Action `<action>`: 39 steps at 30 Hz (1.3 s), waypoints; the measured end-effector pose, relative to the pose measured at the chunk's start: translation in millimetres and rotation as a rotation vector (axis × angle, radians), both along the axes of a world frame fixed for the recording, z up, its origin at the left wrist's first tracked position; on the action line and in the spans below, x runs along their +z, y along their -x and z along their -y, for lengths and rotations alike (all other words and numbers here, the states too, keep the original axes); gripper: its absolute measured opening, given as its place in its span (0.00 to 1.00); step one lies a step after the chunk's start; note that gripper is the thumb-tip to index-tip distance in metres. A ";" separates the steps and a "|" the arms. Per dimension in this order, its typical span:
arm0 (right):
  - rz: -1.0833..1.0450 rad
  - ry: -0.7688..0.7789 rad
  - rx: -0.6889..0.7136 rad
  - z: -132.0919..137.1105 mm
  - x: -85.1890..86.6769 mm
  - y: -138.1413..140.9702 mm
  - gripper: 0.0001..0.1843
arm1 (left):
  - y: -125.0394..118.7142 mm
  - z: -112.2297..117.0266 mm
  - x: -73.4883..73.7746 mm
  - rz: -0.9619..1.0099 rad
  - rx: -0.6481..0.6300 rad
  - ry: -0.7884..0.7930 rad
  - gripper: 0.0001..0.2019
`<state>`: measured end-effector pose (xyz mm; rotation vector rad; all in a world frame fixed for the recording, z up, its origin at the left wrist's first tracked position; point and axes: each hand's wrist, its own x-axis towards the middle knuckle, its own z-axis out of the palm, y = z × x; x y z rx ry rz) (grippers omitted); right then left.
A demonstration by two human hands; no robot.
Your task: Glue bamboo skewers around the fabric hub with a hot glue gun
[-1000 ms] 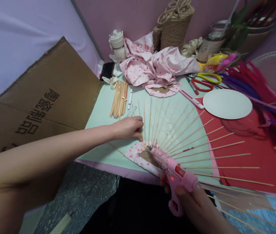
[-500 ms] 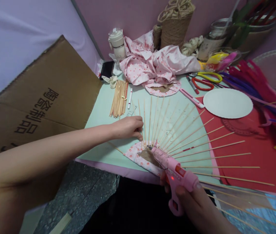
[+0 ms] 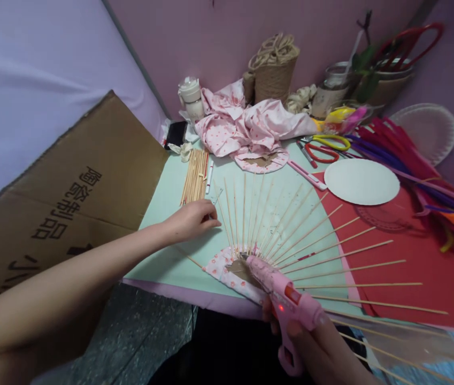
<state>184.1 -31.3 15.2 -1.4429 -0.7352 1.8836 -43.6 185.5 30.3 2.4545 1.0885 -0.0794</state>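
Many thin sticks (image 3: 244,214) fan from the flowered cloth (image 3: 219,266) at the surface's (image 3: 152,269) near edge. Your right hand (image 3: 323,342) grasps the pink glue gun (image 3: 270,275), tip by the cloth; your left hand (image 3: 194,218), released and loosely curled, is just before the stick bundle (image 3: 194,174).

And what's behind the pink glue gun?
Around the glue gun, parts of the floral fabric piece, its brown middle and the fanned sticks show. Whatever the barrel covers, including some sticks' inner ends, cannot be seen.
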 end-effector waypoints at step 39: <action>-0.149 -0.399 0.257 -8.4 -4.8 2.0 0.06 | 12.9 102.1 -32.0 0.204 0.008 -0.002 0.31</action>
